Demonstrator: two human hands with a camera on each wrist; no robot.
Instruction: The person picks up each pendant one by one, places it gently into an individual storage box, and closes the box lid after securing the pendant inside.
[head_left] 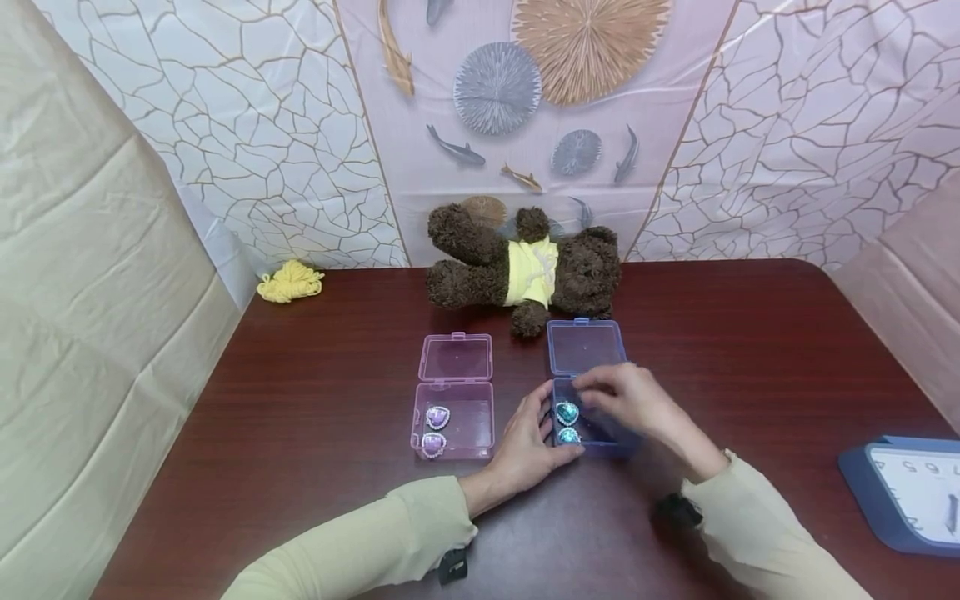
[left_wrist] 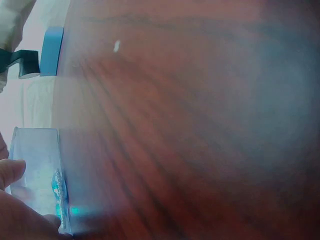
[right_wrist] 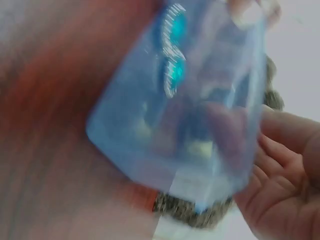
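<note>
Two teal heart-shaped gems (head_left: 567, 412): lower-centre.
Left hand (head_left: 527, 444): gripping blue plastic box (head_left: 603, 450).
Right hand (head_left: 633, 398): pinch unclear; don't jostle gems.

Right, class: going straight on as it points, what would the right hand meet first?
Likely the blue box, at its left wall; height is unclear, so the right hand might pass above it.

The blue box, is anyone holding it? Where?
The left hand holds the blue plastic box by its left side; whether the right hand grips it can't be told.
</note>
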